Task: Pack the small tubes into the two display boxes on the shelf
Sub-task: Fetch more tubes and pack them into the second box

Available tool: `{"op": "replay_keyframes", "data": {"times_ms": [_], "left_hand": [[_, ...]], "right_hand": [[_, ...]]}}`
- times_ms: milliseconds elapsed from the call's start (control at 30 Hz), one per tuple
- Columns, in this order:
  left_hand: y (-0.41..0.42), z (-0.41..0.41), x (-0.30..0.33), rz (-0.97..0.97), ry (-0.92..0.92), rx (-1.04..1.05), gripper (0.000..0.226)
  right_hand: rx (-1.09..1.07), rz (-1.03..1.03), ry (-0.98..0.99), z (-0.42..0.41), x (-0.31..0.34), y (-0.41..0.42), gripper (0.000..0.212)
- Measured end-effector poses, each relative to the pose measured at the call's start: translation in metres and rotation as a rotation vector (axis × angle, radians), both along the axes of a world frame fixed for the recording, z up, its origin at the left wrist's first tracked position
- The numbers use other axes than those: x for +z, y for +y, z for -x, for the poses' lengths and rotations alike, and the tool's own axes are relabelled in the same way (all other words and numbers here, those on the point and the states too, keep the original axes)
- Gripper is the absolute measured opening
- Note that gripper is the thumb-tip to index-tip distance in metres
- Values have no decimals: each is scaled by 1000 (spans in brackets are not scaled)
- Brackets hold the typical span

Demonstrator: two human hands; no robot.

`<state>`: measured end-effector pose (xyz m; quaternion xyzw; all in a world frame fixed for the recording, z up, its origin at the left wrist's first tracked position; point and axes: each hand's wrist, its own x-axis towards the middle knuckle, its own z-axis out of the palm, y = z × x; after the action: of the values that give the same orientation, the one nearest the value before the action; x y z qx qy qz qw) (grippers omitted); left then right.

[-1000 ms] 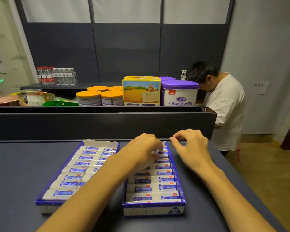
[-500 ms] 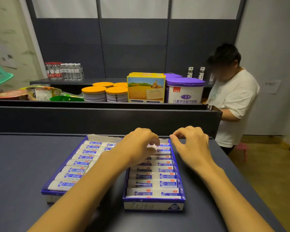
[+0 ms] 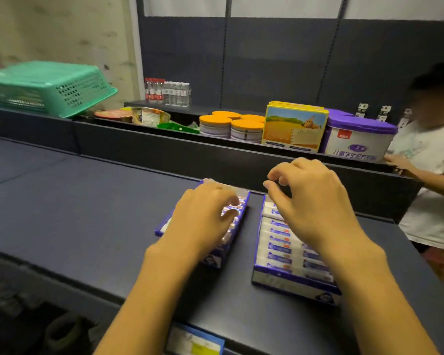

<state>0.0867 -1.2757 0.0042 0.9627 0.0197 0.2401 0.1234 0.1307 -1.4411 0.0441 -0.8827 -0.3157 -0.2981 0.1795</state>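
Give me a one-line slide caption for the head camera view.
Two hands, left and right, hover over tube-filled display boxes on a dark shelf.

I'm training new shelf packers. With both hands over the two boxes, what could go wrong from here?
The left hand lies across the left box, hiding its tubes, so a crooked one could go unnoticed. The right hand hovers with curled fingers over the right box; dropping down, it might knock the far tubes askew. The picture is blurred, so grips are uncertain.
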Motion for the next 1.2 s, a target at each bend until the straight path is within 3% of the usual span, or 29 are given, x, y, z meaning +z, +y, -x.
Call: {"op": "replay_keyframes", "data": {"times_ms": [167, 667, 1200], "left_hand": [[58, 44, -15, 57, -57, 84, 22], [363, 208, -46, 37, -34, 373, 25], [696, 216, -30, 26, 0, 486, 26]], "right_hand": [[60, -13, -19, 48, -6, 80, 18], [252, -29, 109, 158, -59, 404, 20], [331, 33, 181, 155, -47, 755, 26]]}}
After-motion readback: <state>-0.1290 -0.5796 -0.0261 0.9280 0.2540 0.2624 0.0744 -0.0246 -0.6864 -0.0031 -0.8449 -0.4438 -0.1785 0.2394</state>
